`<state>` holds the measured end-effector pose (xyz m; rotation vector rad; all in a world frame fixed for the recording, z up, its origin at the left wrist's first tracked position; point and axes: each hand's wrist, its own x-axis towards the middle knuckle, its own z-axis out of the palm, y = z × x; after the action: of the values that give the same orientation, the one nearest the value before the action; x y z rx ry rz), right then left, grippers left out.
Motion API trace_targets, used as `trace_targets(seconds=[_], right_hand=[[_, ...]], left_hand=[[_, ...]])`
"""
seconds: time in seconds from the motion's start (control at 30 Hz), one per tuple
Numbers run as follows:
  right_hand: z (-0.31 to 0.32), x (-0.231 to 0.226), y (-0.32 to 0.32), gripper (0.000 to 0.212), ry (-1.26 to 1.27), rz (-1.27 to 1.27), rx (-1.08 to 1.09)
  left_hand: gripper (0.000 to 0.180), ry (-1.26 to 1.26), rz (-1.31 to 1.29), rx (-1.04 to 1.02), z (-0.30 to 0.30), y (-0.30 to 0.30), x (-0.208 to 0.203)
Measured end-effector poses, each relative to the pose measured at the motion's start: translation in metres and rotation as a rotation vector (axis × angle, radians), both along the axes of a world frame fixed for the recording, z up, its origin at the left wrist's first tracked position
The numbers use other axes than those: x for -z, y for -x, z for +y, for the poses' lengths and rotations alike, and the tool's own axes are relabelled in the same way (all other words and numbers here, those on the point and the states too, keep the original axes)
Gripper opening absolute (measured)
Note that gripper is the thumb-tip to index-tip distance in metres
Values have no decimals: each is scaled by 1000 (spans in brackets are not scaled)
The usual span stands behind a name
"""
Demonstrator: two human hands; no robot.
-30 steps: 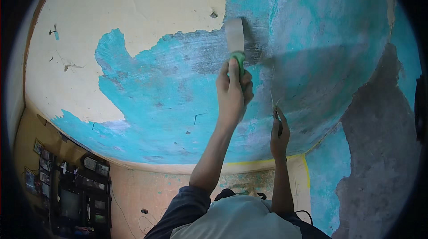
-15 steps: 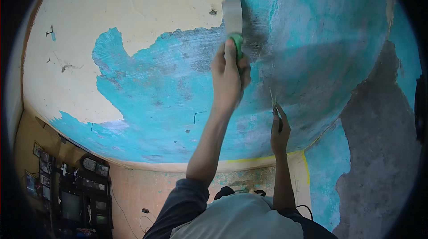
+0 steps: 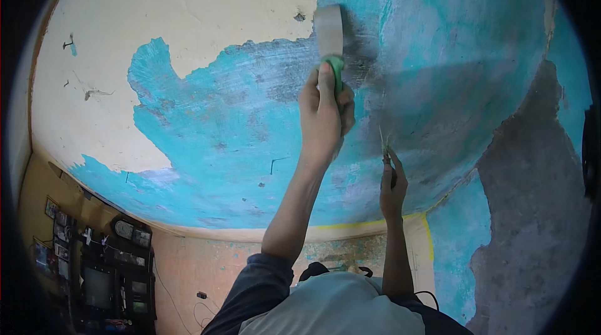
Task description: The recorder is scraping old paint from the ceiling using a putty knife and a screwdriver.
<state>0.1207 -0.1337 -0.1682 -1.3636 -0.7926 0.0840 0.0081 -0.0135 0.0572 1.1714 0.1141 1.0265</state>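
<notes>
Scraping paint with scraper (image 3: 330,31) gripped in left hand (image 3: 322,116); right hand (image 3: 392,185) pinching thin blade (image 3: 383,141). Next: push harder upward.

The left hand (image 3: 324,119) gripped the green handle of a scraper (image 3: 330,38), its flat grey blade pressed against the ceiling (image 3: 206,35) at the border between cream paint and exposed turquoise. The right hand (image 3: 392,186) was raised lower, holding a thin pointed tool (image 3: 383,141) with its tip near the surface. A television shelf (image 3: 100,272) stood at lower left.
</notes>
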Motion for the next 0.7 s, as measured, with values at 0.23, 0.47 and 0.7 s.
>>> trace_targets(seconds=[0.23, 0.47, 0.7], right_hand=[[1, 10, -6, 40, -13, -28, 19], [0, 6, -2, 40, 30, 3, 6], [2, 12, -6, 40, 32, -13, 3]], left_hand=[[34, 44, 49, -52, -5, 7, 51], [39, 0, 52, -82, 3, 10, 40], [43, -36, 144, -162, 3, 16, 20]])
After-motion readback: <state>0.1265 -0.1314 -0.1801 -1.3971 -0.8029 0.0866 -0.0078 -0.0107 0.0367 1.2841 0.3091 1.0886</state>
